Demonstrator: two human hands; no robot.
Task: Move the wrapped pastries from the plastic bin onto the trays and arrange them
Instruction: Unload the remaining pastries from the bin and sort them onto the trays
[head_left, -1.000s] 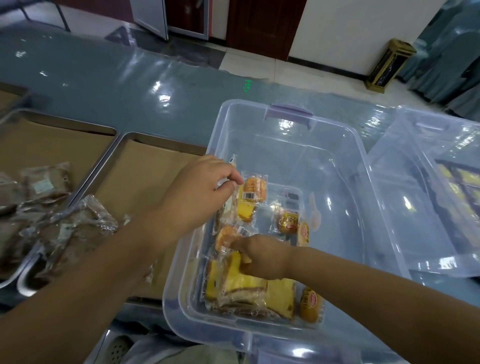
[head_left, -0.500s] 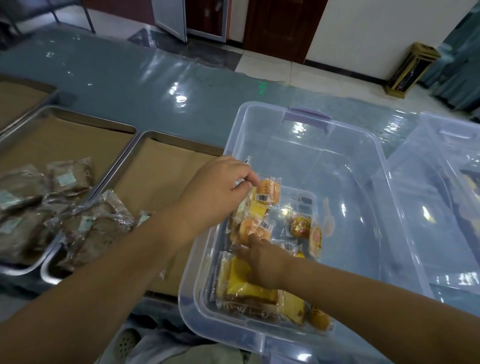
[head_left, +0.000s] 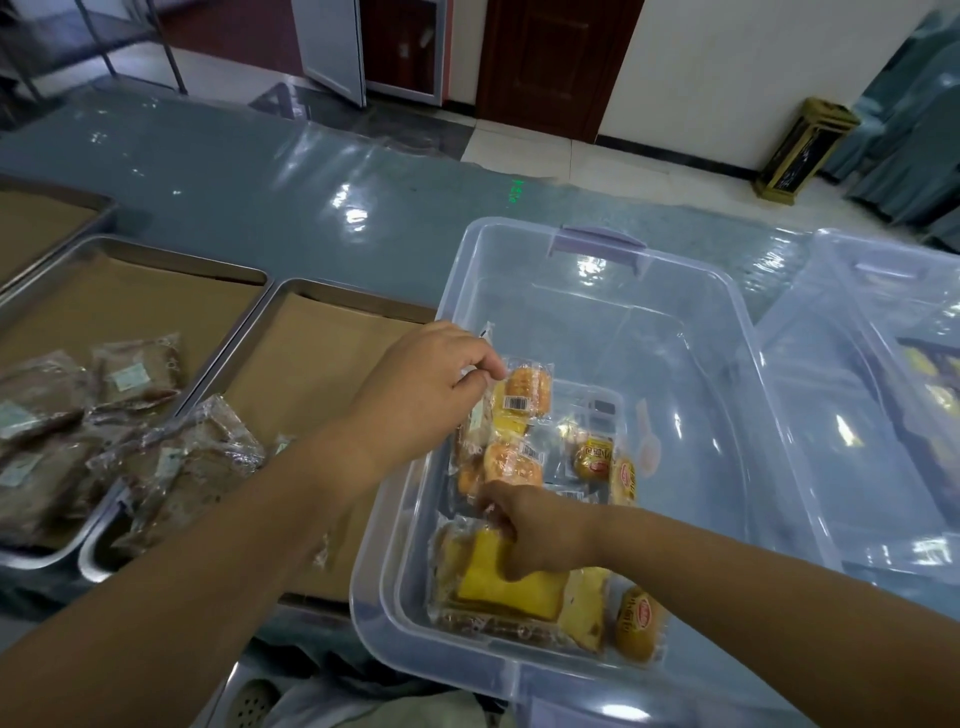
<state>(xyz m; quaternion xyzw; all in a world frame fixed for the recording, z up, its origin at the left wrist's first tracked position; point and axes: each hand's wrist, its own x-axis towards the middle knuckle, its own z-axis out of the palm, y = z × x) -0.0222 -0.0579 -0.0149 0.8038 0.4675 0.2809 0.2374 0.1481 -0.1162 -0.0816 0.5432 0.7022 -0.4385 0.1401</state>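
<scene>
Pinching barcoded bun pack (head_left: 524, 389) with our left hand (head_left: 431, 387) at 9 o'clock in clear plastic bin (head_left: 691, 291); our right hand (head_left: 537, 530) pinches second bun pack (head_left: 511, 462) at 7 o'clock. Labels unreadable.

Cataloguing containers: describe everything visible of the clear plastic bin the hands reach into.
The plastic bin is clear, rectangular and deep, with a lilac latch on its far rim. It stands open on the grey table, beside a metal tray. Its near-left floor holds wrapped pastries; the left hand and right hand grip wrappers inside.
</scene>
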